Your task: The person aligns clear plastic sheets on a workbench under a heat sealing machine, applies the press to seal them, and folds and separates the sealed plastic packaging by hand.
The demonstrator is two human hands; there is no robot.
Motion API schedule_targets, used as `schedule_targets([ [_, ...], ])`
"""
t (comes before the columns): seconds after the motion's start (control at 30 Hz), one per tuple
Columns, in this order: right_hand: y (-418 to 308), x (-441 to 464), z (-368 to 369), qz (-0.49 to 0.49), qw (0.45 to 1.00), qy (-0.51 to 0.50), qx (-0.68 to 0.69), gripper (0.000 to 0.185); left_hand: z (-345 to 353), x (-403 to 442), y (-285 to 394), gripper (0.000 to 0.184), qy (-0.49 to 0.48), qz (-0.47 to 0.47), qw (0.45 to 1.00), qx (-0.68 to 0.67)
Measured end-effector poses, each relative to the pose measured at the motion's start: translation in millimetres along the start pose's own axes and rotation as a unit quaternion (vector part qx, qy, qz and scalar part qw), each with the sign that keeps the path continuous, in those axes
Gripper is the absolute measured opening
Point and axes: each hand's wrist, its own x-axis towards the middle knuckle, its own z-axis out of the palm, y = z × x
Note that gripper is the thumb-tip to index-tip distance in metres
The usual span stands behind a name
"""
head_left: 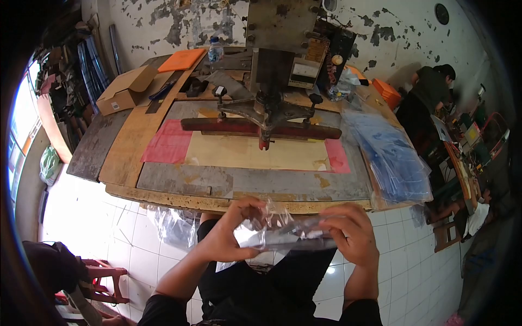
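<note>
Between my hands, just in front of the worktable's near edge, is a piece of clear plastic film (288,233), crumpled and shiny, perhaps a bag. My left hand (231,231) grips its left end, thumb below and fingers above. At the other end my right hand (352,231) pinches the film between thumb and fingers. The film hangs over my lap. Beyond it on the table stands a press with a long horizontal bar (261,129) above a yellow sheet (244,155) that has pink pieces at both ends.
Clear plastic sheets (389,155) lie stacked along the table's right side. On the left are a cardboard box (125,89) and an orange pad (182,60). More plastic (174,225) hangs beneath the front edge. Another person (432,92) works at the right; a red stool (106,280) stands lower left.
</note>
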Motion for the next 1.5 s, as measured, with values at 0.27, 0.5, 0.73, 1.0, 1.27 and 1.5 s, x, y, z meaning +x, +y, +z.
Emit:
schedule_targets([
  [0.27,-38,-65,90,0.047,0.938,-0.139,0.314,0.029,-13,12,14,0.081,0.199,0.069,0.976,-0.059],
  [0.5,-28,-120,163,0.376,0.834,-0.178,0.362,0.048,-30,7,9,0.095,0.362,0.111,0.918,-0.120],
  [0.73,-21,-114,162,0.410,0.705,0.190,0.547,0.061,-30,1,-6,0.083,0.424,0.122,0.887,-0.133],
  [1.0,1,-106,119,0.196,0.692,0.187,0.669,0.073,-19,-4,-15,0.077,0.399,0.098,0.910,-0.060],
  [1.27,-4,-89,154,0.175,0.776,0.124,0.593,0.042,19,-4,-25,0.091,0.316,-0.005,0.934,-0.166],
  [1.5,13,-37,164,0.026,0.989,0.139,0.040,0.051,48,-3,-31,0.088,0.193,0.120,0.966,-0.119],
])
